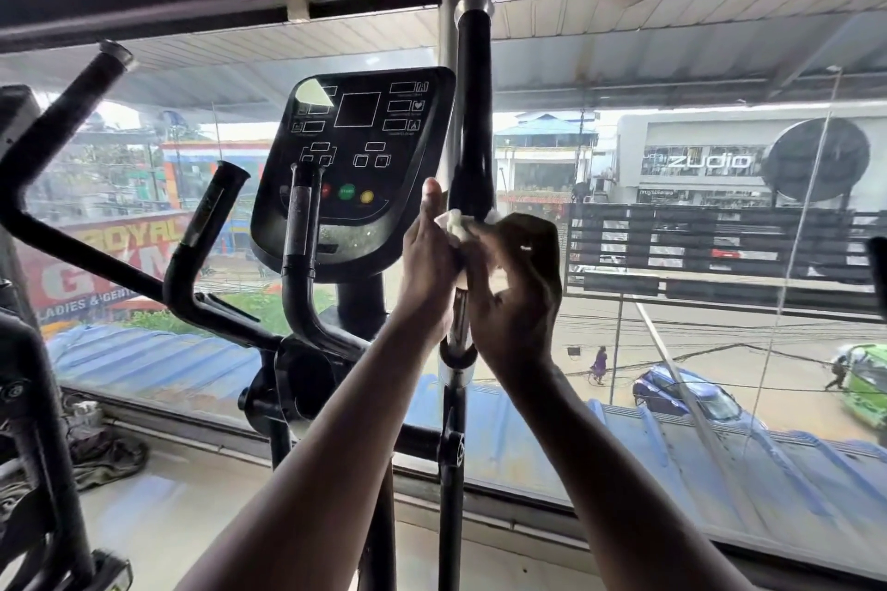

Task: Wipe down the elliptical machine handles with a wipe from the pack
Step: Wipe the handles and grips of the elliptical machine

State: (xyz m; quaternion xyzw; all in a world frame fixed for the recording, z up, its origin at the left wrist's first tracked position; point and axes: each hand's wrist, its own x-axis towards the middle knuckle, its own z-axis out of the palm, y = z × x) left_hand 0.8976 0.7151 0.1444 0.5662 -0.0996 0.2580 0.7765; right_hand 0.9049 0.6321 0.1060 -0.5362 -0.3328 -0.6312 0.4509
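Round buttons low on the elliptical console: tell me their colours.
Red, green and yellow round buttons, left to right on the black console; the red is half-hidden. Head view.

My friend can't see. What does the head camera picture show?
Both hands, left hand and right hand, press a white wipe around the elliptical's tall black right handle. The console stands just left, before a big window over a street.

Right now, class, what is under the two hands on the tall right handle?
Between the hands a crumpled white wipe shows against the tall right handle. The palms cover most of the wipe and that stretch of the handle.
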